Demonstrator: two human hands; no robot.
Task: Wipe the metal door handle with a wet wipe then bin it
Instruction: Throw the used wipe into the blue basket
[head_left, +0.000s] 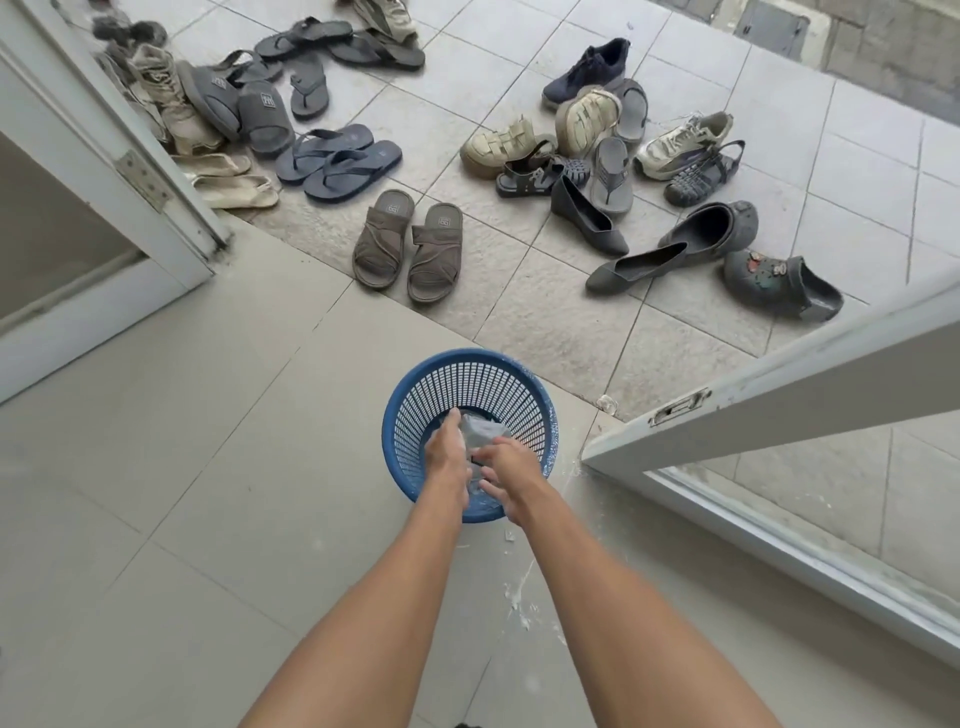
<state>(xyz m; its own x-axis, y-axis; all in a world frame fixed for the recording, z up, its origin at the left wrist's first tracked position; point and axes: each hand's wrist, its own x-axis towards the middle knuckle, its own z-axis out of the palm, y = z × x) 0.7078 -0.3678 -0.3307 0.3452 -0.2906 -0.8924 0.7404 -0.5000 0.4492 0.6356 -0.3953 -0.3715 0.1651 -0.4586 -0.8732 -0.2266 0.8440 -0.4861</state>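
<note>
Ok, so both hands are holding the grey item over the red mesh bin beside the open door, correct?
Not quite: the mesh bin is blue, not red, as the head view shows. The rest holds: the left hand and the right hand both hold the grey item over it, beside the open door.

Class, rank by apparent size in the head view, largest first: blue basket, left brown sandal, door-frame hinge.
blue basket
left brown sandal
door-frame hinge
The basket is nearer the camera, so real sizes stay unsure.
</note>
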